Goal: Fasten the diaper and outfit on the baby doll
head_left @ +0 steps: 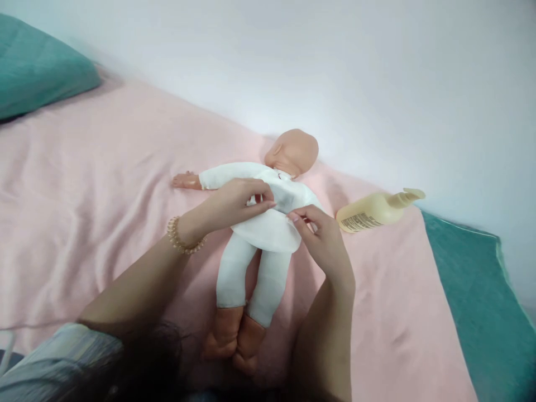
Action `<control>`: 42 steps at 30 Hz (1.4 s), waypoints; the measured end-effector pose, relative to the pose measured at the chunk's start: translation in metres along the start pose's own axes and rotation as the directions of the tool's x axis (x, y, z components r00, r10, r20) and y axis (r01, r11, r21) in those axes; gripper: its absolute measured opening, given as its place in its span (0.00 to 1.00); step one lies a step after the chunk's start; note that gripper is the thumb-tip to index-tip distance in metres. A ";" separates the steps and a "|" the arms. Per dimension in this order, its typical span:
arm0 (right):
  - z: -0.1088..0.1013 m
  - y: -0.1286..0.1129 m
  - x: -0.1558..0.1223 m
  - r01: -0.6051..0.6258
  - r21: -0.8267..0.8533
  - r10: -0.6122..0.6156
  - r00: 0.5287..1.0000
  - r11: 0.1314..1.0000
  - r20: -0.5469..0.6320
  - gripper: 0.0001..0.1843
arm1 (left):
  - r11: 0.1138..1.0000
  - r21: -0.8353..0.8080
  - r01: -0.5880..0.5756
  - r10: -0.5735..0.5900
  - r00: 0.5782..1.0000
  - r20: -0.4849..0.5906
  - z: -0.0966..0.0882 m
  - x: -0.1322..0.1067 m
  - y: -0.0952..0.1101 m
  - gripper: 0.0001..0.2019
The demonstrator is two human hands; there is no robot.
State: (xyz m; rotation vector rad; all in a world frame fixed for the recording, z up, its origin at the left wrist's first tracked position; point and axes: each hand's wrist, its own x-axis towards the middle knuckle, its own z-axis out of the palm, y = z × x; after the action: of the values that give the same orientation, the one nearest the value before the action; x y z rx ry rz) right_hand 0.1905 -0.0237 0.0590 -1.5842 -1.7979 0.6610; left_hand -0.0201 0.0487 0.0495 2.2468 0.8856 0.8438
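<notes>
A baby doll (268,223) in a white outfit lies on its back on a pink blanket (104,184), head toward the wall. My left hand (234,204), a beaded bracelet on its wrist, rests on the doll's chest with fingers pinched on the white garment (272,229). My right hand (322,237) pinches the same garment at the doll's belly from the right. One doll arm stretches out to the left. The doll's bare feet point toward me.
A pale yellow pump bottle (374,212) lies on its side on the blanket, right of the doll. A teal pillow (37,67) sits at the far left. A teal sheet (481,301) shows at the right. A white wall runs behind the bed.
</notes>
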 end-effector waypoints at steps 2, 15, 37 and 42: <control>-0.006 -0.010 -0.006 0.007 -0.024 -0.003 0.983 1.000 0.182 0.11 | 1.000 -0.008 -0.009 0.011 0.989 0.149 -0.007 -0.004 0.009 0.13; 0.011 -0.008 -0.003 -0.104 -0.097 0.136 0.895 0.990 0.425 0.14 | 0.986 -0.165 0.001 0.083 0.858 0.507 0.004 -0.012 -0.006 0.06; 0.014 0.013 0.002 -0.155 0.026 0.136 0.926 0.988 0.351 0.09 | 0.999 -0.053 -0.006 0.033 0.850 0.526 0.002 -0.006 -0.005 0.12; 0.012 0.014 0.004 -0.098 0.026 0.088 0.966 0.995 0.243 0.09 | 1.000 0.005 -0.006 0.003 0.889 0.458 -0.004 -0.006 -0.005 0.13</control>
State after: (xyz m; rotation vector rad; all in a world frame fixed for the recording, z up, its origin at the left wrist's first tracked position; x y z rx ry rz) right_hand 0.1912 -0.0176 0.0412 -1.6281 -1.8790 0.9630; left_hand -0.0282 0.0478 0.0465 2.3098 0.6552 0.2796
